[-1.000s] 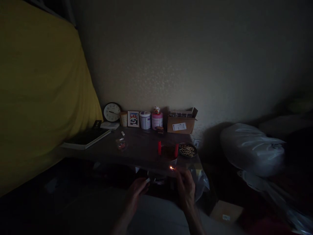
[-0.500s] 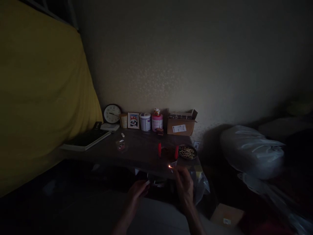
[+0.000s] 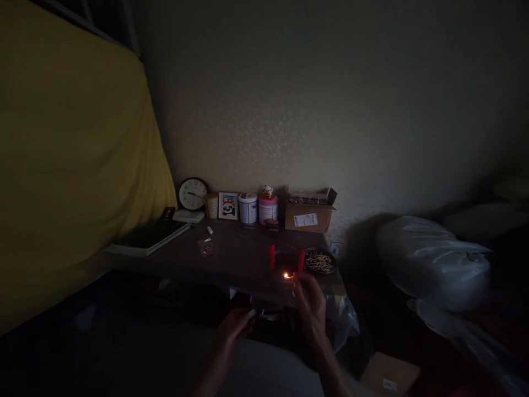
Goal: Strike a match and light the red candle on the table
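"What stands along the back of the table [image 3: 243, 251]?"

"Left to right: a clock [image 3: 193, 193], a cup [image 3: 211, 207], a picture frame [image 3: 228, 205], a tub [image 3: 248, 209], a second tub [image 3: 268, 212] with a figurine [image 3: 268, 191] on it, then a box [image 3: 308, 219]."

"And nearer the front?"

"A left candle [image 3: 272, 256], a right candle [image 3: 301, 260], and just right of that, matchsticks [image 3: 318, 262] in a dish [image 3: 333, 268]. The match [image 3: 290, 277] in the right hand [image 3: 309, 300] is before the candles; the left hand [image 3: 237, 323] is lower, leftward."

"Beyond the table?"

"A curtain [image 3: 82, 165] left, a bag [image 3: 432, 262] right."
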